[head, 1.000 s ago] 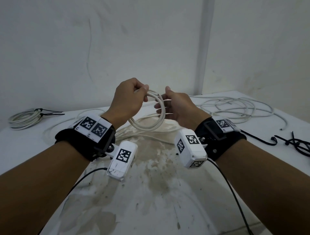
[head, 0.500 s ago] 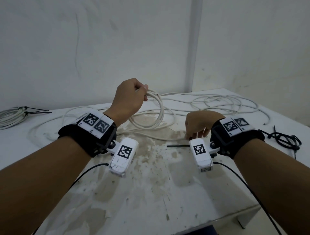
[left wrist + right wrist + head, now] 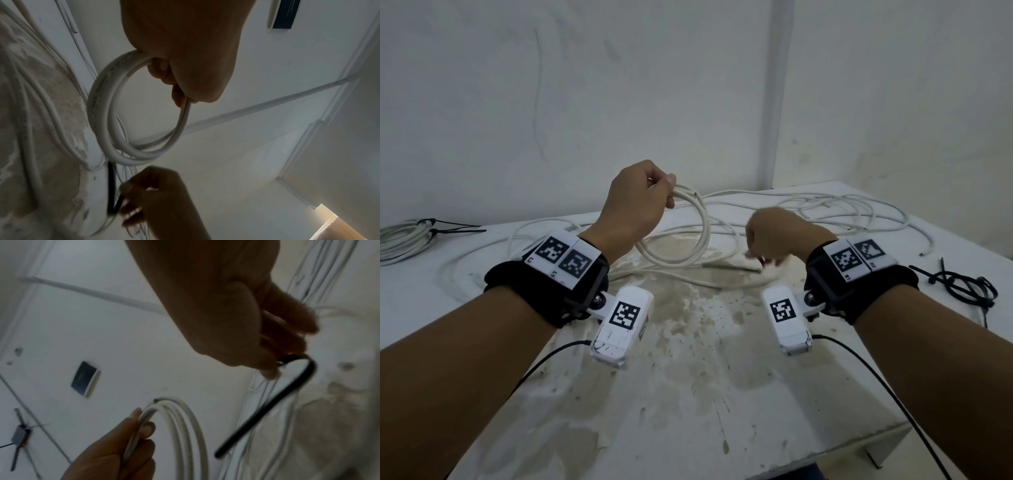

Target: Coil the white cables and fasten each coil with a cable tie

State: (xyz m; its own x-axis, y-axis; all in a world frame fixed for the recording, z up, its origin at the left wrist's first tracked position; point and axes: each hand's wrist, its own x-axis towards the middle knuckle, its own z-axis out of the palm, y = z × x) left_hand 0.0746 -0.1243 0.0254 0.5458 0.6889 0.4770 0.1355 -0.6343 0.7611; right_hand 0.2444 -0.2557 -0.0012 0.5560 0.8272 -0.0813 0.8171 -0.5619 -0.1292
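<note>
My left hand (image 3: 654, 195) holds a small coil of white cable (image 3: 703, 236) up above the table, thumb and fingers closed on its top. The left wrist view shows the coil (image 3: 98, 104) hanging as a ring of a few turns. To its right, my right hand (image 3: 763, 253) is low over the table and blurred. It pinches one end of a black cable tie (image 3: 267, 408), which bends and trails down and away from the fingers. In the head view the tie (image 3: 722, 265) is only a grey streak.
Loose white cable (image 3: 842, 212) sprawls over the back right of the stained white table (image 3: 688, 359). A tied coil (image 3: 404, 236) lies at the far left. A heap of black ties (image 3: 962, 284) sits near the right edge. Walls stand close behind.
My right hand let go of the coil, dropped to the table on the right and took hold of a black tie. The left hand kept the coil raised.
</note>
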